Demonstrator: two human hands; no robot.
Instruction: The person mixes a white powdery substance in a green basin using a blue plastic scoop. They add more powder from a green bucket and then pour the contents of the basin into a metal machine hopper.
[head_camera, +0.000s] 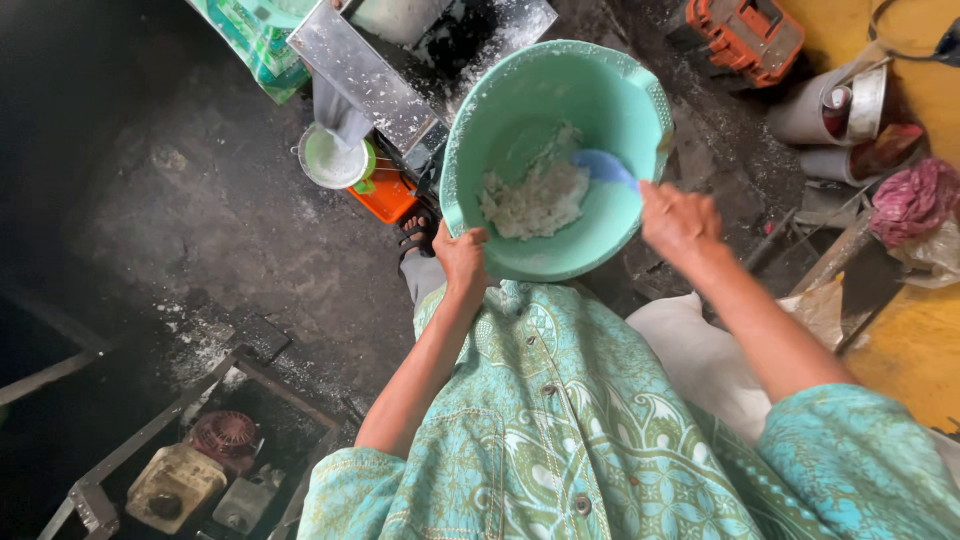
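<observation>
A mint-green plastic basin (620, 90) is tilted toward me and holds a heap of white grated flakes (535, 195). My left hand (462, 255) grips the basin's lower rim. Reaching over the right rim, my right hand (678, 218) holds a blue scoop (603, 166) whose blade rests against the white heap inside the basin. The scoop's handle is hidden in my fingers.
A metal chute (360, 75) dusted with white flakes slopes behind the basin. Below it stand a small white-filled pot (330, 160) and an orange container (388, 195). A small engine (190, 475) sits in a metal frame lower left. Cylinders (830, 110), cloth (915, 200) and a white sack (700, 360) lie right.
</observation>
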